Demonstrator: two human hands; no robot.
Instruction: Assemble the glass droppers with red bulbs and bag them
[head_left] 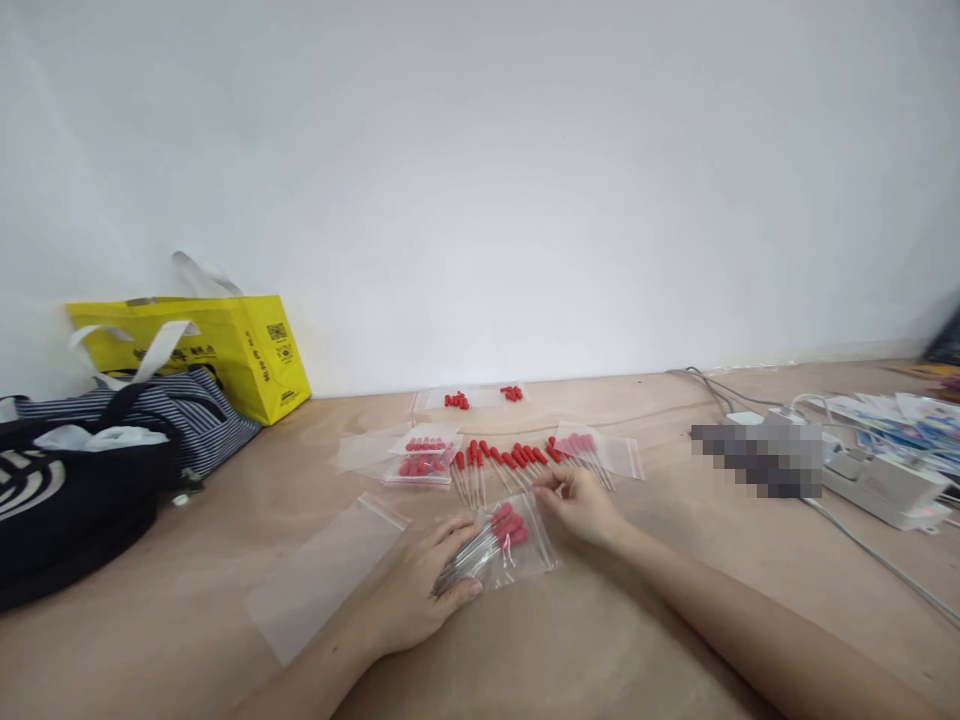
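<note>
My left hand (416, 580) is closed round the thin stems of several droppers with red bulbs (510, 525). Their bulb ends lie inside or behind a clear zip bag (536, 560); which one is hard to tell. At the bag's upper right edge, my right hand (581, 508) has its fingers pinched together on the plastic. Just beyond both hands, loose red-bulb droppers (517, 458) lie in a row, stems toward me. A flat clear bag (326, 575) rests beside my left forearm.
Filled bags of droppers (424, 465) are stacked behind my left hand, with more red bulbs (457, 400) near the wall. Another clear bag (615, 455) covers some droppers. A yellow bag (262, 350) and dark bag (75, 510) stand left; a power strip (877, 485) with cables lies right.
</note>
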